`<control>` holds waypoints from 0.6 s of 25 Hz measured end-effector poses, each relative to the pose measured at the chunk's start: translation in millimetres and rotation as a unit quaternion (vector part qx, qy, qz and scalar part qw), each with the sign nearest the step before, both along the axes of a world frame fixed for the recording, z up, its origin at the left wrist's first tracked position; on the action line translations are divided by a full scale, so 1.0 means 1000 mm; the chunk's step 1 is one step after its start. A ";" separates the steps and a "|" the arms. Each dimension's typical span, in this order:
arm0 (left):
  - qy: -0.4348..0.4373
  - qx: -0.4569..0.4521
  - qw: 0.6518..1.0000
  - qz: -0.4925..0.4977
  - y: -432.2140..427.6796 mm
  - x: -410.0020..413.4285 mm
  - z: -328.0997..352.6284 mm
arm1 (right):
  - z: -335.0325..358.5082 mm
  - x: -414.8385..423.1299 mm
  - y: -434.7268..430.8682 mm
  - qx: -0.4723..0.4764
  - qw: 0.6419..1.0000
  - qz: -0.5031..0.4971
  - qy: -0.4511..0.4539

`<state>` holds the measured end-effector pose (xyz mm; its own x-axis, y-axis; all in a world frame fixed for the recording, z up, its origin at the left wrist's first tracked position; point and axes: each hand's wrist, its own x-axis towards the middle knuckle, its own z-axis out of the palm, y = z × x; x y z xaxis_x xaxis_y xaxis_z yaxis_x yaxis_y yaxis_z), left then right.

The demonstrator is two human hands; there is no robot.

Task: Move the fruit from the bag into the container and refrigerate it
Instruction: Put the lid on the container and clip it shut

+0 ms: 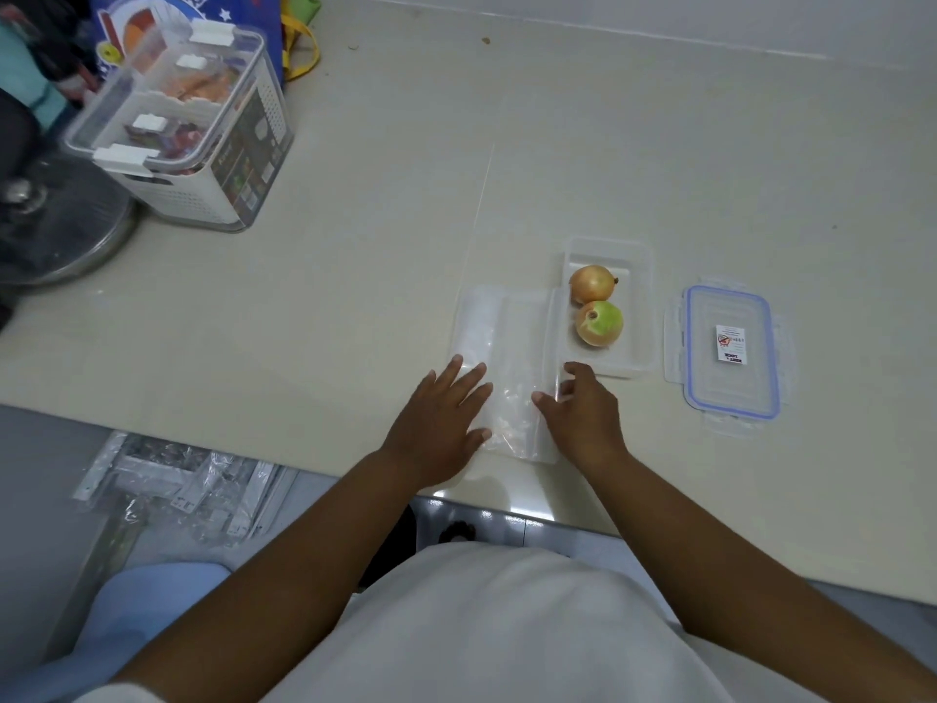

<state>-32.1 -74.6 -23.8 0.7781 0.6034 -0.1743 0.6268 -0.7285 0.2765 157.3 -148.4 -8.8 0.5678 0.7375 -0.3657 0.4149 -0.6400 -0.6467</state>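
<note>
A clear rectangular container point(640, 307) stands on the pale counter with two round fruits in it: a yellow-brown one point(591, 283) at the back and a green and orange one point(599, 323) in front. Its blue-rimmed lid point(730, 347) lies flat to the right. An empty clear plastic bag point(512, 347) lies flat just left of the container. My left hand point(440, 428) rests palm down on the bag's near left part, fingers spread. My right hand point(583, 413) touches the bag's near right edge, fingers bent, beside the container's front corner.
A large white lidded storage box point(192, 139) with packets inside stands at the far left. A round metal fan base point(61, 230) is left of it. Colourful bags point(284, 38) lean at the back. The counter edge point(304, 471) runs just below my hands.
</note>
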 end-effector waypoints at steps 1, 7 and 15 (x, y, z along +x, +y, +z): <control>0.019 0.002 1.000 0.002 -0.002 0.000 -0.005 | -0.001 -0.001 -0.011 0.039 0.995 0.040 -0.082; 0.043 0.015 0.998 0.036 0.004 -0.019 -0.018 | -0.014 -0.026 -0.033 0.017 0.900 0.358 -0.246; 0.091 0.026 0.994 0.056 0.069 -0.018 -0.008 | -0.021 -0.025 0.034 -0.072 0.869 0.416 -0.260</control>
<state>-50.6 -5.4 -32.1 0.6637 0.6964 -0.2732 0.7412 -0.6615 0.1145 132.2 -114.5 -29.6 -0.0234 0.9395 -0.3417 0.9843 -0.0381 -0.1722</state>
